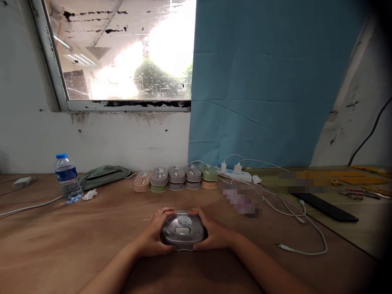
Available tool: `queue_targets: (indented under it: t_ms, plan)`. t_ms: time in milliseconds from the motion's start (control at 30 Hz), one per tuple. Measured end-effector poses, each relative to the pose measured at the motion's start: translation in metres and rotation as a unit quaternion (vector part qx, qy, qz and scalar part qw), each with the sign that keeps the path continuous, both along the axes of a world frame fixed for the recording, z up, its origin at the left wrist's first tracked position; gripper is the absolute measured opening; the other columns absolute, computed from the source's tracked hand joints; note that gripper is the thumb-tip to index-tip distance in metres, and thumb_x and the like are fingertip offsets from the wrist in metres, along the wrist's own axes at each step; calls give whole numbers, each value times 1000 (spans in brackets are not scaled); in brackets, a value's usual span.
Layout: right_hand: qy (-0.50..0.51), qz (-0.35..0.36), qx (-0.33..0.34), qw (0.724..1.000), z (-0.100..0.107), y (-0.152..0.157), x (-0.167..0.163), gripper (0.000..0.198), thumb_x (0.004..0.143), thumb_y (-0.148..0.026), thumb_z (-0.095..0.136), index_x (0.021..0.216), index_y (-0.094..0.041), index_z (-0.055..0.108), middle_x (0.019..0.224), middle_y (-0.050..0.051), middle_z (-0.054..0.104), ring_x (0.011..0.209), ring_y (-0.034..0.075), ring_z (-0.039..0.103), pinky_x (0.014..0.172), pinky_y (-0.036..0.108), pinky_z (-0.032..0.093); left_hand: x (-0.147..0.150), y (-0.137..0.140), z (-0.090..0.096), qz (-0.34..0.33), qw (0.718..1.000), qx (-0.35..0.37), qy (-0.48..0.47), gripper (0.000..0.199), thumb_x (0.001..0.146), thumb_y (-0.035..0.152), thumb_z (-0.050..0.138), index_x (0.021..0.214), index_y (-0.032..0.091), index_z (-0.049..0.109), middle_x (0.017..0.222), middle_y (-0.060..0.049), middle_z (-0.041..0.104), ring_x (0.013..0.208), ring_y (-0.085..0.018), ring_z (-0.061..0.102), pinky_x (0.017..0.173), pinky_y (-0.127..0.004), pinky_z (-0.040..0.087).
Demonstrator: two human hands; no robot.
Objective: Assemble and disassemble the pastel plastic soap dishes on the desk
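Observation:
Both of my hands grip a grey oval lidded box (183, 232) in front of me on the wooden table. Its translucent lid bears a round white label and has a pale inset at the near side. My left hand (157, 234) wraps round the left end, and my right hand (214, 232) clasps the right end. Thumbs press the near side while fingers reach to the far side. Behind, against the wall, similar boxes stand in a row: a single peach box (142, 182) on the left, then stacked pairs, including grey ones (177, 175) and a green-topped one (208, 173).
A water bottle (66, 178), a crumpled tissue (90, 194) and a green pouch (105, 176) are at the left. A power strip (240, 175) with chargers sits behind on the right. White cables (312, 252) and a dark flat bar (326, 207) lie to the right.

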State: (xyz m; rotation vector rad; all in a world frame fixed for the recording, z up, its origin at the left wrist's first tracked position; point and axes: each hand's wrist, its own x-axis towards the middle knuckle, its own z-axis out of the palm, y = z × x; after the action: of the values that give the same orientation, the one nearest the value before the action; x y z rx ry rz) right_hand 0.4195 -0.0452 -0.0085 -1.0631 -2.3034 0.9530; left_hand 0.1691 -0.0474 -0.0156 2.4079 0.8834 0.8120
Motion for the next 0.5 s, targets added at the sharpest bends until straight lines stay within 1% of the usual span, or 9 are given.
queue_targets:
  t_ms: [67,167,367,433,500]
  plan:
    - [-6,-2,7,1000,-1,0,0,83,51,-43,72,117,-18,28,124,10,34,114,24,35,95,33,30,1,-1,1,4,1000,-3,1,73,53,26,70,118,22,38,126,-10,31,118,-29,29,98,-42,26]
    - [-6,4,16,1000,-3,1,0,83,52,-44,71,117,-18,27,124,11,33,115,24,33,96,34,28,1,0,2,5,1000,-8,2,71,53,26,70,116,22,39,125,-10,32,117,-29,29,98,-42,26]
    - [2,4,39,999,-11,4,-3,84,51,-44,72,117,-19,25,122,10,32,113,23,35,94,32,31,-4,5,0,-9,1000,-6,2,71,52,28,71,116,23,40,125,-10,31,118,-29,27,99,-42,25]
    - [9,-2,43,999,-14,4,-5,83,51,-44,71,116,-19,25,122,10,32,113,23,35,93,32,31,-5,6,-2,-16,1000,-6,-8,73,51,25,71,117,22,39,125,-10,31,119,-29,27,99,-40,25]
    - [15,-10,49,999,-17,4,-8,83,51,-45,71,116,-19,25,122,10,33,112,23,36,93,32,32,-6,7,-5,-19,999,-13,-26,78,51,19,69,120,22,34,125,-10,31,119,-28,27,99,-39,25]
